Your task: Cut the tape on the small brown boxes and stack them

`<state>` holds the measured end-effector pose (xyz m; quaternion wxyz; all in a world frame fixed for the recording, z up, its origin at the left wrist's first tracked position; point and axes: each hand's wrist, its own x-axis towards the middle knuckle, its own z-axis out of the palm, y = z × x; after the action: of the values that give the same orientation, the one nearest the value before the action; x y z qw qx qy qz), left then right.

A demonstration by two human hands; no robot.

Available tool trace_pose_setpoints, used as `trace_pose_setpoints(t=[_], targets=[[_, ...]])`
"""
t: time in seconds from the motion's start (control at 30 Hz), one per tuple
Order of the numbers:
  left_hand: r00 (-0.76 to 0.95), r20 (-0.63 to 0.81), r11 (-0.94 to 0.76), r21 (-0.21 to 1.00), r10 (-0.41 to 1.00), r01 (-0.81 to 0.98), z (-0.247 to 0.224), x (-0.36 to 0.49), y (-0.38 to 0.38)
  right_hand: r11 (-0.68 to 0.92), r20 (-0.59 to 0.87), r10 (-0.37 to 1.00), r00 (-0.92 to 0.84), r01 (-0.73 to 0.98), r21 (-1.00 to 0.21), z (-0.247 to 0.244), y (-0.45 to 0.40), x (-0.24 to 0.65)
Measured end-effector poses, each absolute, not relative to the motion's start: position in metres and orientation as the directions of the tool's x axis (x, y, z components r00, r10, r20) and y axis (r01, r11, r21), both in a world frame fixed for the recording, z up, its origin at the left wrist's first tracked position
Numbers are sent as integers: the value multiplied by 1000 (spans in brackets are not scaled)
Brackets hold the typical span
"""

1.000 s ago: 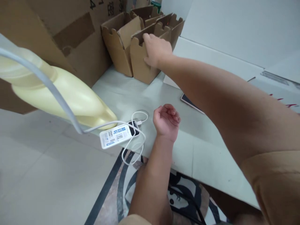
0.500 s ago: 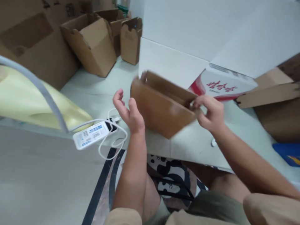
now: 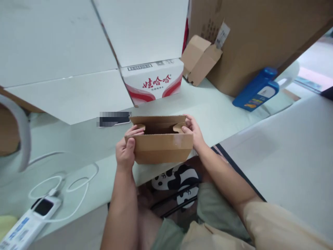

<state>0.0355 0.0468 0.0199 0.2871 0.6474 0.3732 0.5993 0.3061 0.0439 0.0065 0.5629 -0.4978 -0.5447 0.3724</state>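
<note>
A brown cardboard box (image 3: 161, 149) with its top open is at the front edge of the table, directly before me. My left hand (image 3: 126, 151) grips its left end, the thumb on the near wall and the fingers over the rim by a folded side flap. At the opposite end, my right hand (image 3: 194, 133) holds the box with its thumb at the right side flap and its fingers round the far corner. The inside of the box is dark, and I cannot make out its bottom.
Behind the box stands a white and red carton (image 3: 156, 83), with a phone (image 3: 114, 119) lying to its left. A blue bottle (image 3: 256, 90) and a small open carton (image 3: 201, 59) are at the right. A power bank (image 3: 33, 218) with a white cable lies front left.
My view has swung to the right. My left hand, open and off the box before, now grips its left end. The box has been turned squarely towards me, with my right hand still on it.
</note>
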Motion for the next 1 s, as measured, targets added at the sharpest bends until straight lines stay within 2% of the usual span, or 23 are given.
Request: trace_pose_setpoints(t=[0.1, 0.17, 0.23, 0.33, 0.43, 0.53, 0.63, 0.7, 0.73, 0.8, 0.87, 0.9, 0.93, 1.0], targets=[[-164, 562, -541, 826, 811, 158, 14, 39, 45, 230, 225, 973, 50, -134, -964, 3, 42, 302], [-216, 572, -558, 820, 791, 130, 10, 41, 42, 312, 302, 950, 76, -196, -930, 0, 36, 300], [-184, 556, -540, 831, 811, 132, 9, 41, 40, 373, 364, 928, 83, -225, -900, -2, 30, 300], [-127, 503, -471, 855, 855, 217, 12, 41, 39, 402, 396, 915, 71, -208, -892, -5, 27, 300], [-186, 459, -420, 882, 869, 213, 15, 37, 45, 407, 387, 911, 145, -155, -900, -10, 31, 302], [-309, 381, -367, 924, 871, 103, 8, 23, 55, 258, 250, 939, 238, -3, -966, -16, 34, 303], [-464, 265, -321, 946, 845, -44, -5, 7, 65, 109, 114, 990, 86, 62, -992, -23, 31, 300], [-496, 60, -171, 968, 867, -181, -11, 5, 67, 192, 190, 977, -95, 14, -981, -26, 29, 295], [-471, -44, -73, 971, 881, -227, -12, 7, 66, 272, 268, 950, -159, 2, -962, -27, 27, 292], [-297, -174, 102, 965, 939, -241, -13, 19, 60, 422, 408, 894, -185, 42, -905, -29, 26, 287], [-16, -193, 186, 963, 981, -195, -12, 35, 52, 489, 470, 870, -146, 142, -861, -29, 26, 285], [72, -192, 201, 967, 979, -156, -13, 43, 49, 496, 481, 868, -122, 186, -848, -29, 27, 285], [114, -185, 197, 975, 976, -100, -14, 50, 46, 499, 490, 866, -97, 218, -839, -28, 27, 285], [84, -140, 136, 990, 987, 47, -16, 61, 42, 518, 522, 851, -55, 252, -818, -24, 27, 286]])
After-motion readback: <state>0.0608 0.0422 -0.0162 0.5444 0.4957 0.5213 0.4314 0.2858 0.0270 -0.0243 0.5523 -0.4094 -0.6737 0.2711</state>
